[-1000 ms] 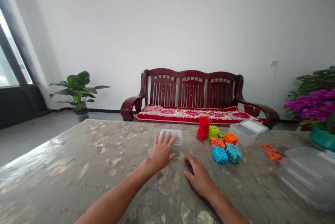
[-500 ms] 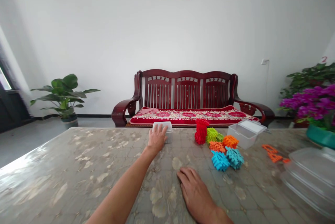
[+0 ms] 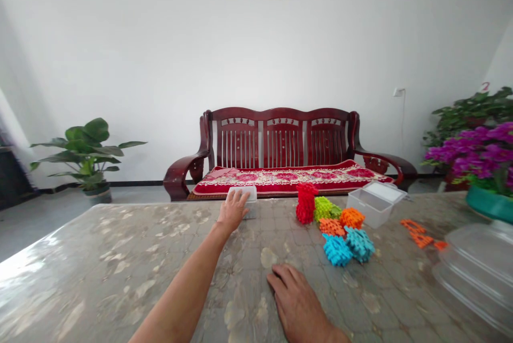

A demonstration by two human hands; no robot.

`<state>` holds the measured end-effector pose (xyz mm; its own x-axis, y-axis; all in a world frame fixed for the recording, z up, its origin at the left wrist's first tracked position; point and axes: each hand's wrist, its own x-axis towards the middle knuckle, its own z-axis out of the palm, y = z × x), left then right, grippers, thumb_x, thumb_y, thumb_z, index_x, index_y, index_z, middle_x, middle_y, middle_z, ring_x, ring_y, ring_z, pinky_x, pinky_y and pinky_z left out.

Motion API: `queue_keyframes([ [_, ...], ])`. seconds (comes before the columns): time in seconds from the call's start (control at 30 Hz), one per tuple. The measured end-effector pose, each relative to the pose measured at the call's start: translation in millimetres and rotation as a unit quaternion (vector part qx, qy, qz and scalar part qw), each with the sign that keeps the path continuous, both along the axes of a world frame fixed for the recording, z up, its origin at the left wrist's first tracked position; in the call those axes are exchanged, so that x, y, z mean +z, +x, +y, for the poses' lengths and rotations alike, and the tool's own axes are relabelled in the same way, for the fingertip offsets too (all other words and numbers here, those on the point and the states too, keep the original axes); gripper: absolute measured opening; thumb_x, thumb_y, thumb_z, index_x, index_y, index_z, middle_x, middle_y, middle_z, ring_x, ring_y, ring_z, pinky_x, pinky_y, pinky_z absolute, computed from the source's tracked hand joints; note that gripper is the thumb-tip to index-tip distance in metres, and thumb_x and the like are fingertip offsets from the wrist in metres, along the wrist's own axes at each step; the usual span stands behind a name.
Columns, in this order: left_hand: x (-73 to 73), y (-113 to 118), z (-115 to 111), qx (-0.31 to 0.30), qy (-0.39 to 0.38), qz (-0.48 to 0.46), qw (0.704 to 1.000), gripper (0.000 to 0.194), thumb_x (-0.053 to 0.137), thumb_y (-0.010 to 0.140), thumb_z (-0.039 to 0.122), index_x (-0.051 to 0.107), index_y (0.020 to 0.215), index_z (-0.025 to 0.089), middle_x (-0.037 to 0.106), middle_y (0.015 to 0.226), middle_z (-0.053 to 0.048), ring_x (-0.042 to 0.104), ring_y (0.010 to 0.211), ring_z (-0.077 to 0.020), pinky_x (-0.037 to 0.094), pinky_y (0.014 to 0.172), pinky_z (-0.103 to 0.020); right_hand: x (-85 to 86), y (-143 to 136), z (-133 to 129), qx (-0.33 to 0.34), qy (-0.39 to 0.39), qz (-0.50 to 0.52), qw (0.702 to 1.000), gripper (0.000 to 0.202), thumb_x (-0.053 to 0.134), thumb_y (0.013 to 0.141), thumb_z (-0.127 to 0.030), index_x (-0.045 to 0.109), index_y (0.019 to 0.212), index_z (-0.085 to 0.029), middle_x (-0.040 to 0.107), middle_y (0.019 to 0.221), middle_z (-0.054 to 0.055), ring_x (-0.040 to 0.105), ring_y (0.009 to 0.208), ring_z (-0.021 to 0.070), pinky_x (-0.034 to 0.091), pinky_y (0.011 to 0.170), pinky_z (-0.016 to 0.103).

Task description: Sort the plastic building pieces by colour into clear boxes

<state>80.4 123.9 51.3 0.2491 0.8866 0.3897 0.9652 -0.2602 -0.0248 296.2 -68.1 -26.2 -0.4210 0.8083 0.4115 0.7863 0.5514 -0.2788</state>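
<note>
My left hand (image 3: 233, 209) lies on a small clear box with a whitish lid (image 3: 248, 194) near the table's far edge, its fingers apart over the lid. My right hand (image 3: 297, 300) rests flat on the patterned table cover (image 3: 136, 268), nearer to me, with nothing visible in it. To the right of the box stand stacked red pieces (image 3: 306, 203). Beside them are bundles of green pieces (image 3: 324, 208), orange pieces (image 3: 352, 218) and blue pieces (image 3: 337, 249). An open clear box (image 3: 374, 209) sits behind the bundles on the right.
Loose orange pieces (image 3: 417, 233) lie right of the open box. Stacked clear containers (image 3: 476, 273) stand at the right edge, below purple flowers in a teal pot (image 3: 489, 204). Beyond the table is a dark red wooden bench (image 3: 282, 142).
The view has shifted slightly to the right. My left hand stays on the lidded box, and my right hand appears slightly lower in the view.
</note>
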Motion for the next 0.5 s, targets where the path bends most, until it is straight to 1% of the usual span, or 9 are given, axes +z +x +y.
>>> queue_keyframes([
  [0.1, 1.2, 3.3, -3.7, 0.009, -0.008, 0.001, 1.0, 0.055, 0.061, 0.09, 0.02, 0.045, 0.142, 0.028, 0.042, 0.149, -0.011, 0.032, 0.139, -0.0337, 0.046, 0.105, -0.048, 1.6, -1.0, -0.4, -0.002, 0.002, -0.001, 1.0, 0.046, 0.052, 0.083, -0.006, 0.062, 0.125, -0.023, 0.061, 0.129, 0.007, 0.051, 0.12, 0.0256, 0.04, 0.106, 0.039],
  [0.2, 3.9, 4.8, -6.4, 0.013, -0.021, 0.001, 1.0, 0.059, 0.062, 0.088, 0.019, 0.044, 0.143, 0.025, 0.041, 0.151, -0.012, 0.03, 0.141, -0.0352, 0.047, 0.104, -0.05, 6.9, -2.6, -2.0, -0.003, -0.002, -0.002, 1.0, 0.042, 0.053, 0.085, -0.009, 0.062, 0.123, -0.023, 0.061, 0.128, 0.007, 0.052, 0.118, 0.0256, 0.041, 0.104, 0.04],
  [0.3, 10.3, 3.2, -6.8, 0.01, -0.041, 0.003, 0.999, 0.067, 0.066, 0.083, 0.018, 0.041, 0.145, 0.027, 0.039, 0.153, -0.011, 0.029, 0.143, -0.034, 0.045, 0.105, -0.05, 13.6, -4.1, -4.4, -0.01, -0.005, -0.004, 1.0, 0.037, 0.053, 0.087, -0.011, 0.062, 0.121, -0.023, 0.062, 0.126, 0.007, 0.052, 0.117, 0.0254, 0.041, 0.103, 0.04],
  [0.37, 16.4, 2.0, -7.1, 0.007, -0.057, 0.005, 0.998, 0.071, 0.067, 0.082, 0.022, 0.038, 0.147, 0.03, 0.038, 0.155, -0.011, 0.028, 0.144, -0.0345, 0.043, 0.106, -0.053, 18.1, -4.8, -6.4, -0.015, -0.004, -0.007, 1.0, 0.035, 0.053, 0.088, -0.012, 0.062, 0.119, -0.022, 0.062, 0.126, 0.007, 0.052, 0.117, 0.0251, 0.041, 0.102, 0.04],
  [0.43, 21.6, 2.4, -9.3, 0.006, -0.066, 0.006, 0.998, 0.074, 0.066, 0.084, 0.029, 0.034, 0.15, 0.03, 0.036, 0.157, -0.012, 0.027, 0.145, -0.0368, 0.037, 0.107, -0.061, 22.1, -5.0, -8.4, -0.018, -0.003, -0.01, 1.0, 0.032, 0.052, 0.088, -0.013, 0.061, 0.117, -0.021, 0.062, 0.124, 0.007, 0.052, 0.116, 0.0243, 0.041, 0.102, 0.039],
  [0.5, 22.2, 5.3, -15.0, 0.017, -0.057, 0.0, 0.998, 0.076, 0.061, 0.087, 0.036, 0.027, 0.154, 0.026, 0.029, 0.16, -0.016, 0.019, 0.148, -0.041, 0.025, 0.109, -0.07, 25.2, -4.8, -9.4, -0.019, -0.001, -0.012, 1.0, 0.028, 0.051, 0.089, -0.014, 0.062, 0.115, -0.02, 0.063, 0.122, 0.008, 0.052, 0.115, 0.0231, 0.042, 0.101, 0.037],
])
